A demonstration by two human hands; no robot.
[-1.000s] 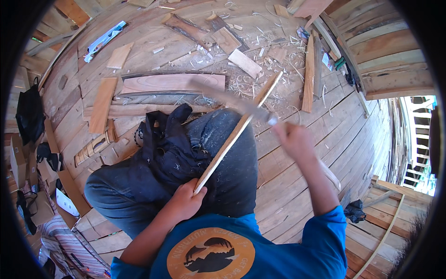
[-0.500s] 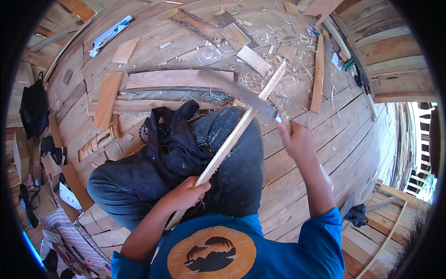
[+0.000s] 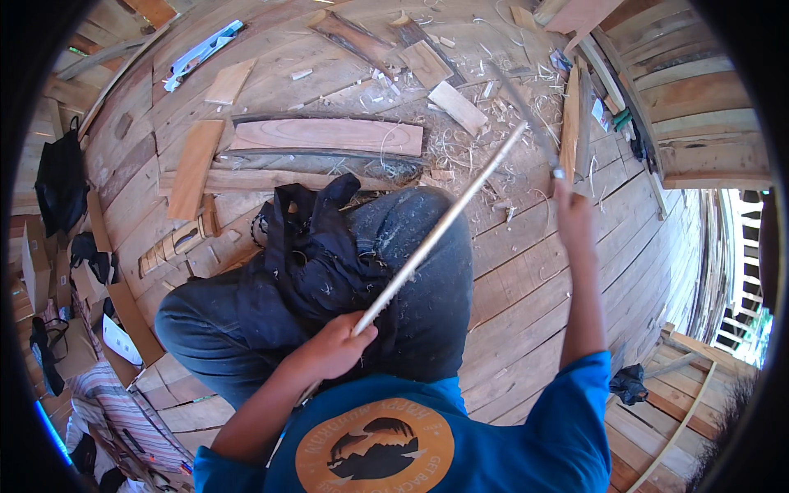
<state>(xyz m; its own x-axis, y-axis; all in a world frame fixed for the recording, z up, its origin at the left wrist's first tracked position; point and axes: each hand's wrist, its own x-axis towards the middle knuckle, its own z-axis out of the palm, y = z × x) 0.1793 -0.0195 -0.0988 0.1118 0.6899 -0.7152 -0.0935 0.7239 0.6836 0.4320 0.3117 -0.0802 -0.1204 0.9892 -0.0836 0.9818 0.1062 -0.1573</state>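
Observation:
My left hand (image 3: 339, 345) is closed around the lower part of a long, thin wooden strip (image 3: 429, 240). The strip slants up and to the right across my thigh, its narrow edge facing up. Out to the right, my right hand (image 3: 573, 215) grips the handle of a machete (image 3: 528, 112). Its long blade points up and away, beyond the strip's far end and apart from it, a little blurred. A dark cloth (image 3: 308, 246) lies bunched over my lap.
Wood shavings and offcuts litter the floor ahead. A bark-edged plank (image 3: 329, 137), a short brown board (image 3: 195, 170) and a pale block (image 3: 458, 108) lie there. A sheathed wooden piece (image 3: 177, 246) rests left of my knee. Cardboard boxes (image 3: 136, 324) stand at far left.
My right hand has swung the machete up and right, off the strip it was crossing. The strip has rolled in my left hand, now showing a narrower edge.

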